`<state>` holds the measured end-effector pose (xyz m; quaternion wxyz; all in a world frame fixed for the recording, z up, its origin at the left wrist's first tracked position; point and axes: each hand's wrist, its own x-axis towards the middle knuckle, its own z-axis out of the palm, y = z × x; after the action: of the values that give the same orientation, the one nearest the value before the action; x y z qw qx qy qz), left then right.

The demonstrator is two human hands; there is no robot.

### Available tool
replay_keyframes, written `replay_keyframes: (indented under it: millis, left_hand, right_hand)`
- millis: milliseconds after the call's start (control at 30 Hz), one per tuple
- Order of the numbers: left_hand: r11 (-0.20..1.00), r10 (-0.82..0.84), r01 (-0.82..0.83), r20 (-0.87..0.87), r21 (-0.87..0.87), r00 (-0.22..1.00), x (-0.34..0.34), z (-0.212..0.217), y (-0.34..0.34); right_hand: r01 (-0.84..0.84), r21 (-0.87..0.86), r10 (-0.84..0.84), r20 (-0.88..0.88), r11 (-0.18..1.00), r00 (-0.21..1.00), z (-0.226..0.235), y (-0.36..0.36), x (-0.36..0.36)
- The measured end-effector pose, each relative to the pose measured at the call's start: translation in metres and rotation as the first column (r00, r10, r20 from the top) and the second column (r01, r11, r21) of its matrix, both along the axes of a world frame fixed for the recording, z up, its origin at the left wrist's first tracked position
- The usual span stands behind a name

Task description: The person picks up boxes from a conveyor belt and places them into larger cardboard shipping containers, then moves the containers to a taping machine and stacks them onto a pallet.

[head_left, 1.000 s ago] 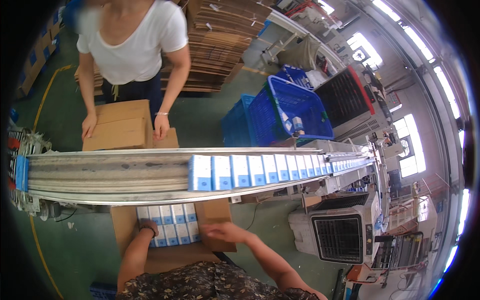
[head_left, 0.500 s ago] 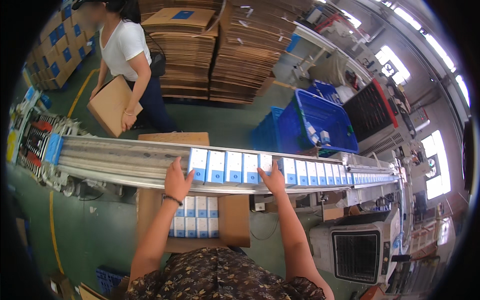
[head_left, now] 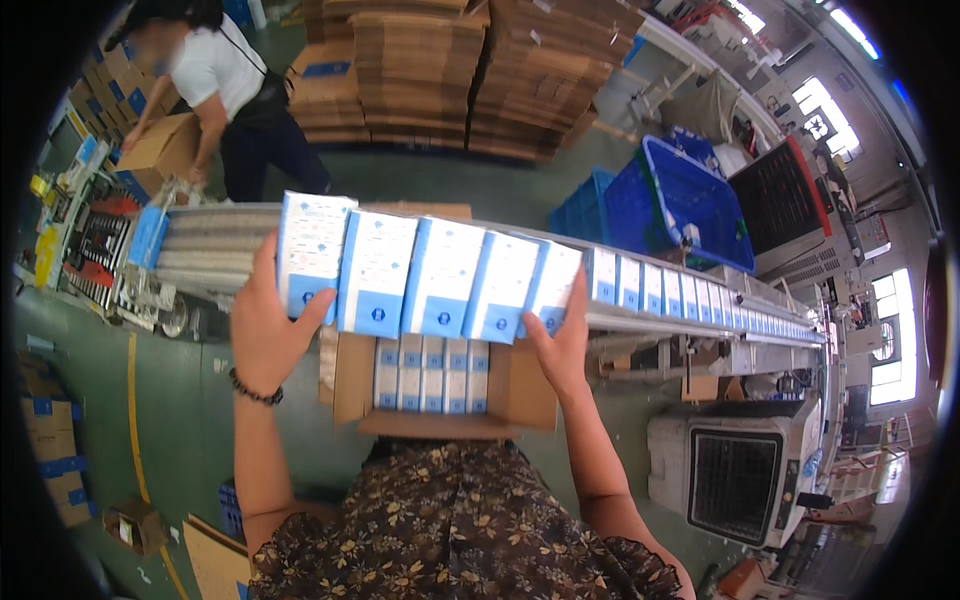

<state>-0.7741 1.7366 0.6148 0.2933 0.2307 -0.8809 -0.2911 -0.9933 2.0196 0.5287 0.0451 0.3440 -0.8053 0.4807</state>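
Note:
Squeezed side by side between my two hands is a row of several white-and-blue packs (head_left: 442,275), raised above the conveyor and close to me. My left hand (head_left: 268,330) presses the row's left end, its thumb on the front of the end pack. At the other end my right hand (head_left: 562,340) grips the last pack, thumb in front. Below the row, an open cardboard box (head_left: 528,392) stands between me and the conveyor. Matching packs (head_left: 432,378) stand in rows inside it; the held row hides its far side.
The conveyor (head_left: 215,240) runs across, with more packs (head_left: 690,293) lined up on its right. Beyond it stand a blue bin (head_left: 665,205) and stacks of flat cardboard (head_left: 420,80). A co-worker (head_left: 235,90) handles a carton (head_left: 163,155) at far left. A grey machine (head_left: 735,480) stands right.
Both hands have lifted the row of packs off the conveyor and brought it nearer to me, above the box. The co-worker has bent over and moved the carton left, towards the conveyor's end.

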Motion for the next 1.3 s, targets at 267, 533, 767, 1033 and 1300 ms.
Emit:
replay_keyframes:
  millis: [267, 533, 767, 1033, 1300]
  left_hand:
    - [0.917, -0.374, 0.173, 0.625, 0.359, 0.685, 0.054, -0.16, 0.08]
    - [0.718, -0.577, 0.442, 0.815, 0.537, -0.053, 0.001, -0.304, 0.083]
    - [0.623, -0.515, 0.405, 0.741, 0.669, -0.431, 0.003, -0.409, 0.078]
    - [0.536, -0.836, 0.657, 0.44, 0.53, 0.327, -0.151, -0.237, 0.157]
    - [0.988, -0.108, 0.097, 0.084, 0.119, 0.991, -0.23, -0.196, 0.116]
  right_hand:
    - [-0.401, 0.587, 0.086, 0.489, 0.704, 0.868, -0.2, 0.14, 0.1]
    - [-0.084, 0.614, -0.194, 0.373, 0.785, 0.907, -0.134, 0.156, 0.071]
    - [0.076, 0.282, -0.205, 0.464, 0.957, 0.862, -0.094, 0.189, 0.017]
    - [0.48, 0.188, -0.427, -0.262, 0.857, 0.866, -0.084, 0.225, -0.154]
    - [0.384, 0.577, -0.449, -0.032, 0.721, 0.893, -0.105, 0.136, -0.222]
